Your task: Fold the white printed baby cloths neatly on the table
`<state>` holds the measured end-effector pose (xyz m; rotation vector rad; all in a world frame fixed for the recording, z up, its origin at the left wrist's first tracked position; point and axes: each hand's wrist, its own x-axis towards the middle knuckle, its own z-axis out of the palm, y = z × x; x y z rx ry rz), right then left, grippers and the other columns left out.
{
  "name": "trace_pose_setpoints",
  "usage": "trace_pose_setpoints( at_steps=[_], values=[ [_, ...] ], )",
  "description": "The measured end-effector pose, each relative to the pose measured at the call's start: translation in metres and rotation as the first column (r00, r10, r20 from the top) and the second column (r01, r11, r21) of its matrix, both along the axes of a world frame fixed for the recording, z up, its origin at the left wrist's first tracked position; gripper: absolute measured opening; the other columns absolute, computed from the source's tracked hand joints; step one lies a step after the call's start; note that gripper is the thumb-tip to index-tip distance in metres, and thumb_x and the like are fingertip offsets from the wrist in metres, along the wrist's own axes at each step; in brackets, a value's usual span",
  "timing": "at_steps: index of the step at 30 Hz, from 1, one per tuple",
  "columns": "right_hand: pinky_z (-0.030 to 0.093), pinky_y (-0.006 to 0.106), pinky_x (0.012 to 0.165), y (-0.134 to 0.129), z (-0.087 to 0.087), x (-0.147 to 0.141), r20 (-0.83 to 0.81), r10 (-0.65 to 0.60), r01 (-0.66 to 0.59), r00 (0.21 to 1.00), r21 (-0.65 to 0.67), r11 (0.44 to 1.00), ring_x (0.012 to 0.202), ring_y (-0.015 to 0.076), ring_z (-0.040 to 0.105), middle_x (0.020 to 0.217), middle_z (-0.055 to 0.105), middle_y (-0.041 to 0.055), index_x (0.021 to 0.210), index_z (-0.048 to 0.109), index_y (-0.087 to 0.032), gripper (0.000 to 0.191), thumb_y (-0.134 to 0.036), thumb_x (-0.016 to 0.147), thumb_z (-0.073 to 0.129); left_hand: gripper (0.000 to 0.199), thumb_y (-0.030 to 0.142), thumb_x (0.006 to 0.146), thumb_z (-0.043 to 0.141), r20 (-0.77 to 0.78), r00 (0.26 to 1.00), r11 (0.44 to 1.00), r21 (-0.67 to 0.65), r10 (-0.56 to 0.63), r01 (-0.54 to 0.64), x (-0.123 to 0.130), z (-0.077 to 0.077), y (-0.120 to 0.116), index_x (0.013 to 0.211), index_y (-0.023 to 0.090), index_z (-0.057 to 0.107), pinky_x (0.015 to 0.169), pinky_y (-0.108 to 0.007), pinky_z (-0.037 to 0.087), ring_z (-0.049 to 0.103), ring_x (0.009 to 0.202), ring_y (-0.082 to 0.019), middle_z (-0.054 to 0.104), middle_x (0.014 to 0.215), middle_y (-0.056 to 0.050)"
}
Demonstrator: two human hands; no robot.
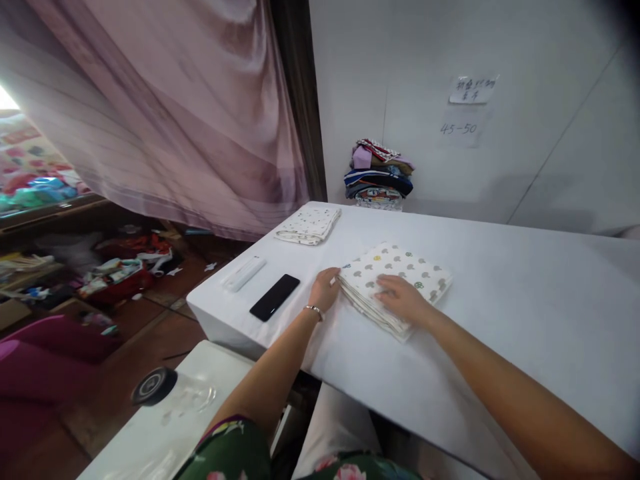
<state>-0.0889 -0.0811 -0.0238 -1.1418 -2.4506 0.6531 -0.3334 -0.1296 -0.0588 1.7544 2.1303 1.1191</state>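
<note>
A folded white cloth [395, 268] with grey, yellow and green printed motifs lies on the white table in front of me, its layered edges facing me. My left hand [325, 289], with a bracelet at the wrist, is closed at the cloth's left corner, its fingertips on the layers. On top of the cloth, near its front edge, my right hand [404, 301] rests with fingers stretched out. Farther back to the left sits a second folded cloth [309, 225], white with small dark specks; neither hand touches it.
A black phone [275, 297] and a white oblong object [245, 274] lie left of my hands on the white table [525, 320]. Behind it rises a stack of folded fabrics [379, 179]. A lower white surface [195, 400] holds a round black object [154, 387]. A pink curtain [200, 113] hangs left.
</note>
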Motion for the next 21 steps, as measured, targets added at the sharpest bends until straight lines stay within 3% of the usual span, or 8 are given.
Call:
trace_pose_setpoints(
  at_steps=[2, 6, 14, 17, 21],
  values=[
    [0.040, 0.031, 0.089, -0.018, -0.002, -0.010, -0.042, 0.060, -0.058, 0.997, 0.050, 0.997, 0.110, 0.0206, 0.049, 0.119, 0.057, 0.0054, 0.110, 0.063, -0.023, 0.033, -0.039, 0.083, 0.052, 0.038, 0.013, 0.078, 0.054, 0.015, 1.000, 0.998, -0.064, -0.020, 0.021, -0.002, 0.001, 0.007, 0.115, 0.021, 0.061, 0.097, -0.035, 0.043, 0.051, 0.114, -0.020, 0.060, 0.121, -0.006],
    [0.038, 0.029, 0.081, -0.036, -0.004, -0.017, 0.067, 0.035, -0.047, 0.997, 0.186, 0.981, 0.092, 0.0192, 0.051, 0.097, 0.058, 0.0049, 0.095, 0.064, -0.021, 0.020, -0.032, 0.083, 0.055, 0.039, 0.013, 0.078, 0.053, 0.013, 0.997, 0.987, -0.139, -0.074, 0.075, -0.004, 0.004, 0.014, 0.115, 0.021, 0.062, 0.094, -0.033, 0.043, 0.053, 0.109, -0.020, 0.062, 0.115, -0.005],
    [0.032, 0.025, 0.063, -0.040, 0.007, -0.023, 0.344, 0.006, -0.082, 0.939, 0.205, 0.975, 0.084, 0.0171, 0.051, 0.092, 0.055, 0.0054, 0.081, 0.059, -0.019, 0.013, -0.026, 0.084, 0.048, 0.020, 0.026, 0.082, 0.051, 0.125, 0.992, 0.995, -0.099, -0.005, 0.018, -0.002, 0.005, 0.015, 0.093, 0.023, 0.067, 0.081, -0.028, 0.045, 0.059, 0.086, -0.016, 0.066, 0.095, -0.002],
    [0.032, 0.025, 0.063, -0.036, 0.007, -0.026, 0.323, 0.015, -0.068, 0.946, 0.153, 0.986, 0.080, 0.0149, 0.052, 0.088, 0.056, 0.0041, 0.078, 0.060, -0.018, 0.017, -0.020, 0.084, 0.044, 0.021, 0.024, 0.080, 0.054, 0.175, 0.983, 0.994, -0.101, 0.047, -0.030, 0.002, 0.006, 0.013, 0.097, 0.021, 0.065, 0.079, -0.026, 0.045, 0.059, 0.085, -0.015, 0.066, 0.096, -0.002],
    [0.033, 0.023, 0.065, -0.029, 0.003, -0.024, 0.161, -0.007, -0.002, 0.987, 0.060, 0.998, 0.078, 0.0132, 0.052, 0.083, 0.058, 0.0015, 0.077, 0.061, -0.019, 0.020, -0.018, 0.083, 0.042, 0.029, 0.027, 0.076, 0.059, 0.217, 0.957, 0.979, -0.104, 0.194, -0.175, 0.011, 0.009, -0.006, 0.104, 0.020, 0.060, 0.071, -0.025, 0.045, 0.059, 0.077, -0.014, 0.066, 0.094, -0.002]
  ],
)
